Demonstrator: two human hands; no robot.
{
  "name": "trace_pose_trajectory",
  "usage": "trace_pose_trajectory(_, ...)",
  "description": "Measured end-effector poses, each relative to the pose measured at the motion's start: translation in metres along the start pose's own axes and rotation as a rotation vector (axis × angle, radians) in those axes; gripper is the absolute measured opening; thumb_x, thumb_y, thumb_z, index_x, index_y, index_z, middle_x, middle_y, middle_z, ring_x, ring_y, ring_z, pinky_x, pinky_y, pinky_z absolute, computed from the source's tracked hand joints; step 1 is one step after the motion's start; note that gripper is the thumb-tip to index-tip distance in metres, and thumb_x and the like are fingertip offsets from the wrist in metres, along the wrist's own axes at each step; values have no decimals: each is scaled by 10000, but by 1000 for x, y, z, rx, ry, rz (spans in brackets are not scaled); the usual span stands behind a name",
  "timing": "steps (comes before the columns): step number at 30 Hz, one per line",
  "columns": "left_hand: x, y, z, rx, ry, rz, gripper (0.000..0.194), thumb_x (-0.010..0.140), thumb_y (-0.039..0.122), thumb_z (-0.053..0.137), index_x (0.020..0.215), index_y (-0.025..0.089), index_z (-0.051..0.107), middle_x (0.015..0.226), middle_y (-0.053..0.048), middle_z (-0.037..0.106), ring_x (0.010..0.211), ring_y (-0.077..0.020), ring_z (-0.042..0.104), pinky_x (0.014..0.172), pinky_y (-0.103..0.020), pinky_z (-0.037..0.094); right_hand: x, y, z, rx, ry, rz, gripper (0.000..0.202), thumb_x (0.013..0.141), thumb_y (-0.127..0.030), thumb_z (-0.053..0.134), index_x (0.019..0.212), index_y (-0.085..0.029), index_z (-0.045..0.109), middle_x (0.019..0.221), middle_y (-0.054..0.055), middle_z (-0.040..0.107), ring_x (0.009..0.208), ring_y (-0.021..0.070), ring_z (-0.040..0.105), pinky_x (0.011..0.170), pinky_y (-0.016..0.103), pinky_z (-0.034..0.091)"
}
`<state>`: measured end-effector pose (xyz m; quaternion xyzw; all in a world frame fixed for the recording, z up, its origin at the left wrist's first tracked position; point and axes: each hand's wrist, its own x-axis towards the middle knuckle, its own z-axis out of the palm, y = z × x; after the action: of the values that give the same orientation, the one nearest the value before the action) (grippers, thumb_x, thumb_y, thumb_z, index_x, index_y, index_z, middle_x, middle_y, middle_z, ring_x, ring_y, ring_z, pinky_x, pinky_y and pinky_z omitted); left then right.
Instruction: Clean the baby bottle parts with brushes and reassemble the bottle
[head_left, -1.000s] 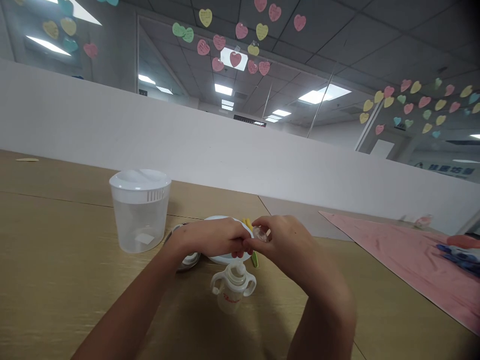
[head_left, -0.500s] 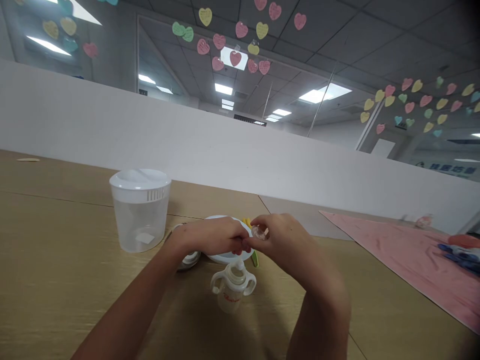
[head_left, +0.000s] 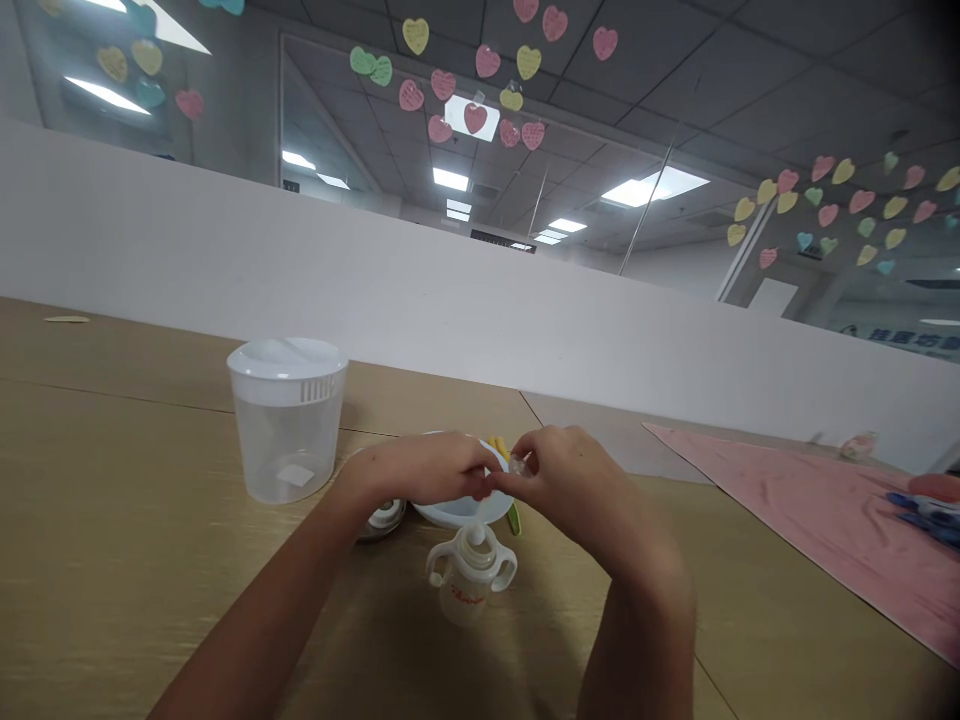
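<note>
A two-handled baby bottle (head_left: 463, 590) with a white collar and red print stands on the table below my hands. A pale teat-like tip shows at its top, close under my left fingers. My left hand (head_left: 439, 468) is bent over the white bowl (head_left: 454, 514), fingers closed in a pinch; what they hold is hidden. My right hand (head_left: 574, 480) grips a small clear plastic piece (head_left: 520, 467), possibly a cap, between thumb and fingers. Both hands' fingertips meet above the bottle.
Left of my arms stands a clear bucket (head_left: 289, 440) with a white lid. A round dish-like item (head_left: 384, 520) sits partly behind my left wrist. Yellow (head_left: 499, 447) and green (head_left: 514, 518) pieces lie by the bowl. A pink cloth (head_left: 810, 510) covers the right side.
Both hands stay together above the bottle with small finger movements. The clear piece is now more hidden by my right fingers. The whole view has shifted slightly.
</note>
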<state>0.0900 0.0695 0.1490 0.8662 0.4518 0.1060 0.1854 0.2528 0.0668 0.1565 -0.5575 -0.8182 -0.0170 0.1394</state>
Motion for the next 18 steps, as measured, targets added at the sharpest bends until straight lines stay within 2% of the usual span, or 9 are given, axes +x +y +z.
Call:
trace_pose_trajectory(2,2,-6,2,63,50,-102,242,833,222,432,935,205,651,870,-24,674,718,-157,587,561,-231,365,2,0,1,-21,2,14,299,728,-422,588,562,-186,510,590,14,515,514,120,427,428,265,243)
trace_pose_trajectory(5,9,-22,5,270,108,-353,221,799,154,456,859,148,668,864,-86,678,744,-195,608,590,-256,400,6,0,5,-12,-25,6,272,678,-434,640,624,-184,548,665,27,550,575,141,481,432,261,274)
trace_pose_trajectory(8,18,-42,8,385,109,-556,213,736,79,501,862,107,670,936,-146,672,820,-223,628,661,-272,449,13,0,9,18,-68,-14,300,628,-449,678,698,-177,571,726,42,569,632,160,518,438,257,305)
trace_pose_trajectory(12,26,-69,11,336,9,-684,239,596,90,661,834,93,686,894,-167,687,740,-247,651,641,-291,491,20,0,13,59,-149,3,342,595,-454,690,748,-171,572,758,44,582,570,141,514,420,257,321)
trace_pose_trajectory(15,32,-82,17,287,-67,-737,157,546,132,710,702,131,701,744,-130,700,645,-249,651,627,-316,508,23,2,15,74,-172,25,368,584,-459,694,777,-169,577,785,46,587,544,129,510,415,253,320)
trace_pose_trajectory(18,38,-92,25,236,-123,-744,141,461,152,767,575,173,686,587,-86,672,605,-259,646,613,-322,511,25,2,16,57,-155,6,389,560,-451,716,794,-166,590,820,56,592,621,147,537,453,245,329)
